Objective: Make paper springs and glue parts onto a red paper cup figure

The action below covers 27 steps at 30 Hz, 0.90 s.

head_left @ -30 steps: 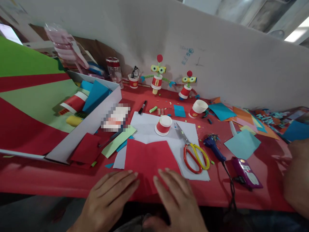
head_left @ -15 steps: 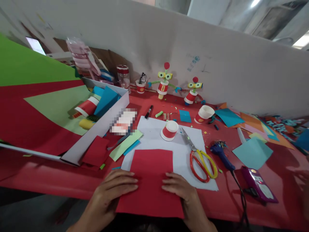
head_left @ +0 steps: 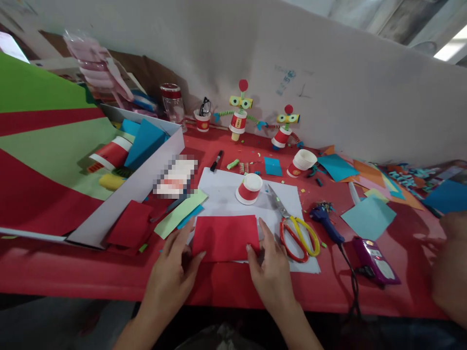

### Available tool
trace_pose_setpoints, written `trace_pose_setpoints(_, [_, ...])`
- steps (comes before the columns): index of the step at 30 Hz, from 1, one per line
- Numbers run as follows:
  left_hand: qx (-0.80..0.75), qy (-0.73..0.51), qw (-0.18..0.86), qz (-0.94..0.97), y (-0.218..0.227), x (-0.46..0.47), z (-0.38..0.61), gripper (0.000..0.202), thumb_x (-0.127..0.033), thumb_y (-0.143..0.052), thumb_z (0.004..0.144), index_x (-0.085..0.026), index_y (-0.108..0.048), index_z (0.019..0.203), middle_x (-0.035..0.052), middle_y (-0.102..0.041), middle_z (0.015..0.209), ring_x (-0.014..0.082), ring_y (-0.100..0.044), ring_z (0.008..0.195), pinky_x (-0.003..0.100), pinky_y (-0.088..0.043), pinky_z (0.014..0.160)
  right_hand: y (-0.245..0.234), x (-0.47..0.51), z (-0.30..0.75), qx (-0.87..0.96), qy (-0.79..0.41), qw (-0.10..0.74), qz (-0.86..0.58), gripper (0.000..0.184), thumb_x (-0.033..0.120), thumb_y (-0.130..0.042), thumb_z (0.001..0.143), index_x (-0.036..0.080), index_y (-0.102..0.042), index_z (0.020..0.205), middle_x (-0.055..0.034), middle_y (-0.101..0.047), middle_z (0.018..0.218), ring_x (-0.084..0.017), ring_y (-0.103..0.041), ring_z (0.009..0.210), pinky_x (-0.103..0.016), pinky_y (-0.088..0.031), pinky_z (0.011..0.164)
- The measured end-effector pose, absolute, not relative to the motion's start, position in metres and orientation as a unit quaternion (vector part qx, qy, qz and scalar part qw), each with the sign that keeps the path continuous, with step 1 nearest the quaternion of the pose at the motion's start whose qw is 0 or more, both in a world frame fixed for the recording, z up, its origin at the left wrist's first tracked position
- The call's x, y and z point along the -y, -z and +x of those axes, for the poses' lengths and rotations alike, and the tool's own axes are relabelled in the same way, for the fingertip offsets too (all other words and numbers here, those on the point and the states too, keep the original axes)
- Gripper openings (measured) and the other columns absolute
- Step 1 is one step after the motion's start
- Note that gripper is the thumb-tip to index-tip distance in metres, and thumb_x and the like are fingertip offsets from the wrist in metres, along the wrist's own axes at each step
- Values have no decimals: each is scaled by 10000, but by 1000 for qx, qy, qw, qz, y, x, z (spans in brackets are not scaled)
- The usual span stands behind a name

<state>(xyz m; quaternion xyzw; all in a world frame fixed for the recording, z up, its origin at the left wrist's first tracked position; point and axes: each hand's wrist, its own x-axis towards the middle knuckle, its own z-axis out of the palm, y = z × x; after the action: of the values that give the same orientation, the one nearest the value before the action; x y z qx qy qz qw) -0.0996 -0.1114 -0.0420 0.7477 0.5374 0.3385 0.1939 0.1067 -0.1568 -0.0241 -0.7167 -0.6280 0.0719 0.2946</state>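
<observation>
A red sheet of paper, folded in half, lies on the white paper at the table's front. At its left edge is my left hand, thumb on the near corner and fingers curved along the side. My right hand grips the opposite edge the same way, its thumb pressing the near right corner. Just beyond the fold stands an upturned red and white paper cup. Large scissors with red and yellow handles rest right of my right hand, blades slightly apart.
At left stands an open white box holding paper and a cup. Two paper-cup robot figures are by the wall. A glue gun, a purple device and coloured paper lie right. Another person's blurred arm is at the right edge.
The red paper has gone from an open sheet to one folded in half. My hands have moved from its top surface to its sides, with thumbs at the near corners. The view has shifted slightly.
</observation>
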Motion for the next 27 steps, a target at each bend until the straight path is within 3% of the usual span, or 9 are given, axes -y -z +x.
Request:
trace_pose_setpoints(3, [-504, -326, 159, 784, 42, 110, -99, 304, -300, -502, 870, -232, -608, 1147, 103, -551, 1219, 215, -618, 974, 318, -533, 763, 20, 154, 106, 650, -38, 234, -722, 431, 230, -486, 872, 230, -496, 1302, -61, -684, 908, -241, -587, 852, -409, -424, 800])
trace_pose_setpoints(7, [-501, -310, 139, 796, 44, 111, -98, 269, -284, -482, 881, -208, -640, 1085, 113, -531, 1245, 235, -600, 1015, 350, -532, 793, 22, 157, 108, 652, -26, 177, -737, 285, 263, -517, 867, 262, -633, 1128, -58, -668, 879, -260, -549, 879, -414, -396, 786])
trace_pose_setpoints(15, [-492, -294, 42, 819, 48, 118, -98, 274, -255, -501, 873, -206, -616, 1117, 133, -514, 1271, 280, -552, 1083, 413, -513, 827, 27, 165, 114, 674, 34, 184, -715, 295, 246, -446, 924, 191, -596, 1172, -109, -612, 946, -246, -563, 858, -438, -466, 775])
trace_pose_setpoints(18, [-494, -255, 2, 831, 48, 122, -96, 309, -213, -501, 857, -205, -598, 1150, 136, -541, 1254, 292, -555, 1058, 430, -494, 834, 28, 173, 102, 711, 66, 218, -665, 320, 187, -432, 924, 180, -570, 1213, -132, -609, 1114, -254, -560, 1022, -448, -473, 870])
trace_pose_setpoints(22, [-504, -225, -25, 833, 46, 124, -94, 312, -185, -496, 847, -181, -605, 1139, 142, -577, 1213, 299, -565, 1007, 430, -483, 807, 34, 183, 79, 780, 25, 197, -594, 457, 344, -509, 896, 203, -479, 1330, -105, -496, 1377, -295, -406, 1293, -486, -408, 1014])
trace_pose_setpoints(27, [-501, -225, -41, 835, 29, 109, -86, 212, -221, -508, 854, -166, -658, 994, 135, -610, 1172, 314, -544, 1038, 461, -452, 861, 46, 184, 70, 788, 13, 147, -597, 628, 379, -609, 822, 215, -403, 1392, -103, -391, 1455, -345, -360, 1327, -535, -403, 1016])
